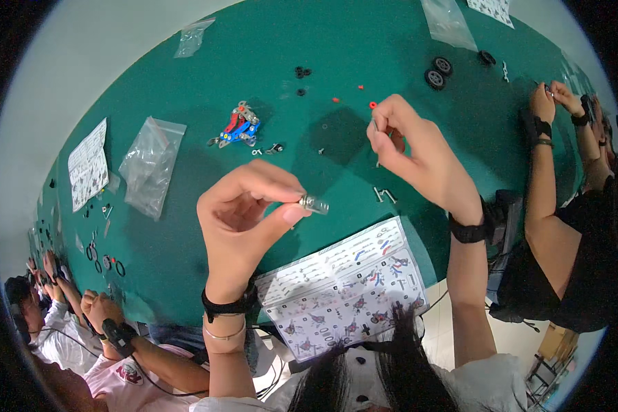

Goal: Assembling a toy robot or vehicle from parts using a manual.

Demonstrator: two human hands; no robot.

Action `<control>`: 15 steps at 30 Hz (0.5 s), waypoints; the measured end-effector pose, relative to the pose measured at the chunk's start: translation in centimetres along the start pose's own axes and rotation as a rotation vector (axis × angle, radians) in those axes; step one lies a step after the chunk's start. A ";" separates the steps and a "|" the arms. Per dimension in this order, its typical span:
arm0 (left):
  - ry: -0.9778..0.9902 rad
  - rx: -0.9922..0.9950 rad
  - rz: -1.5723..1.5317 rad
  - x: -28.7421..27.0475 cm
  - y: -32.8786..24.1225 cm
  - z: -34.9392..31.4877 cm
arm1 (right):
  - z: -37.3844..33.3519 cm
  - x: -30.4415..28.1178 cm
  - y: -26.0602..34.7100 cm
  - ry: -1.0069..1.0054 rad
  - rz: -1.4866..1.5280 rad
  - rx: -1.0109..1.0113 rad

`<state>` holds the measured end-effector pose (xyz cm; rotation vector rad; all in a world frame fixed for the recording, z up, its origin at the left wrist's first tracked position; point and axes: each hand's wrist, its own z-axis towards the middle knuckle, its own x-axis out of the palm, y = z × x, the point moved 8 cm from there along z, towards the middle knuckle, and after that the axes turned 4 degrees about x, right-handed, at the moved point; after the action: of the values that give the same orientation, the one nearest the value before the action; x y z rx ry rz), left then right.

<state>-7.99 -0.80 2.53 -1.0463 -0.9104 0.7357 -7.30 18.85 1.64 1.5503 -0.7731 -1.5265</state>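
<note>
- The left hand's (244,216) grip pinches a small clear cylinder with a metallic end (314,204) above the green tabletop (371,41), apparently leaving its transparent part uncovered.
- The right hand's (419,151) grip is narrow; I cannot tell what it holds.
- A white printed paper sheet (336,292) overlaps the near edge, presumably for easy reading.

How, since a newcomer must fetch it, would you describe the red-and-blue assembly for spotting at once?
On the green table, look beyond the person's left hand. There lies the assembly, right of a large clear bag. Unlike the small loose parts nearby, it's a bulky red-and-blue cluster.
</note>
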 end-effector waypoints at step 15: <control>0.037 -0.022 -0.082 0.5 0.2 -0.2 | -2.5 2.4 6.0 -0.008 0.102 -0.270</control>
<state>-7.59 -0.43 2.37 -1.0330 -0.9257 0.6377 -3.95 14.16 5.55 1.2880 -0.6124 -1.4951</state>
